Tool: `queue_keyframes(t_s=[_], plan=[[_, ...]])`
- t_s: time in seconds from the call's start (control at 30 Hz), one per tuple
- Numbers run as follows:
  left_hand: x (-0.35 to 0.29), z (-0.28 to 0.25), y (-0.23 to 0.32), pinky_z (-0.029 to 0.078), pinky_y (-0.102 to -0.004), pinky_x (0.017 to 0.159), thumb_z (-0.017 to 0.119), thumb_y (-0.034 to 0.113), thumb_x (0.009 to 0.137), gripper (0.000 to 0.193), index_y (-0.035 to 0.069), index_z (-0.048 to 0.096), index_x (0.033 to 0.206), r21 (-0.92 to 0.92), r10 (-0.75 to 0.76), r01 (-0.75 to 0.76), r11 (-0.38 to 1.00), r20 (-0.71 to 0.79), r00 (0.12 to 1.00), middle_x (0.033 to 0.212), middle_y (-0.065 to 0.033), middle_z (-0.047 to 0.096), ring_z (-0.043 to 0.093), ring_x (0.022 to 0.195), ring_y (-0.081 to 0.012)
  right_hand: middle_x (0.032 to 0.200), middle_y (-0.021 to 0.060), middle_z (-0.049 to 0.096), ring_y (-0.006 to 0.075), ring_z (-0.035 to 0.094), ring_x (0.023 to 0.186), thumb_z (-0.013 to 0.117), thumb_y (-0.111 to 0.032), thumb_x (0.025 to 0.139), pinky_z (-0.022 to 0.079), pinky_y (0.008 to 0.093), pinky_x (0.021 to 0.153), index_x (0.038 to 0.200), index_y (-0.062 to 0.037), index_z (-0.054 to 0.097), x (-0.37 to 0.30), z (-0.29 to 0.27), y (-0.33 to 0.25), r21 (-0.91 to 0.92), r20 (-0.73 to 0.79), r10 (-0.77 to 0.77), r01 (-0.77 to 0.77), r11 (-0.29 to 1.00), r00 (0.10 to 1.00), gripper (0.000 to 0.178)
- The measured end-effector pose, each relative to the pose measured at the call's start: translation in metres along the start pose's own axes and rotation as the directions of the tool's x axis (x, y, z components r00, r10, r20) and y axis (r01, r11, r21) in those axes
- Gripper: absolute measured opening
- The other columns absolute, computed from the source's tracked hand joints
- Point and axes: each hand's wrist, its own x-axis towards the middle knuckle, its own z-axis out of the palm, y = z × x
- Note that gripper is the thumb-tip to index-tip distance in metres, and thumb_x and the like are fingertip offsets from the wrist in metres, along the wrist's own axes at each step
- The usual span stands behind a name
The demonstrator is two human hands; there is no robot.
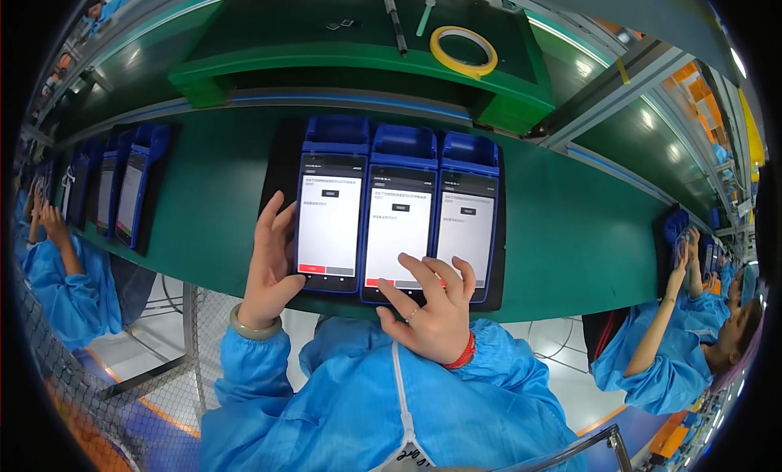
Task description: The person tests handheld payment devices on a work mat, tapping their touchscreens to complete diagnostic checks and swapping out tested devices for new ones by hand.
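Note:
Three blue handheld payment terminals lie side by side on a black mat (277, 158), their screens lit white. My left hand (271, 264) rests along the left edge of the left terminal (329, 215), thumb near its lower corner and fingers apart. Over the lower part of the middle terminal (397, 219) is my right hand (432, 305), its fingers spread and holding nothing. Its fingertips reach toward the lower screen and the right terminal (465, 219); whether they touch is not clear. A red button shows at the bottom of the left screen and is partly covered on the middle one.
A green raised shelf (350, 74) at the back bears a roll of yellow tape (463, 52), a black pen (395, 26) and a pale green small tool (425, 17). More terminals (130, 187) stand at left. Co-workers in blue sit on both sides.

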Motion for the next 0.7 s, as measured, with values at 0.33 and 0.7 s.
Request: queue_keyframes(t_s=[0.33, 0.7], plan=[[0.0, 0.002, 0.001, 0.024, -0.0439, 0.106, 0.044, -0.012, 0.065, 0.088, 0.012, 0.009, 0.142, 0.072, -0.022, 0.021, 0.997, 0.015, 1.0, 0.14, -0.0222, 0.023, 0.026, 0.13, -0.0343, 0.107, 0.0118, 0.053, 0.0293, 0.044, 0.095, 0.066, -0.01, 0.06, 0.037, 0.0385, 0.081, 0.095, -0.0094, 0.067, -0.03, -0.034, 0.037, -0.026, -0.143, 0.212, -0.218, 0.976, 0.967, 0.035], [0.015, -0.059, 0.003, 0.048, -0.0319, 0.083, 0.045, -0.009, 0.074, 0.054, 0.007, 0.045, 0.125, 0.387, 0.083, 0.05, 0.921, -0.322, 0.943, 0.115, -0.0119, 0.055, 0.053, 0.108, -0.0218, 0.111, 0.0142, 0.049, 0.0273, 0.049, 0.101, 0.057, 0.002, 0.076, 0.041, 0.0341, 0.085, 0.11, -0.0012, 0.057, -0.071, -0.042, 0.097, 0.033, -0.338, 0.467, -0.485, 0.874, 0.817, 0.034]])
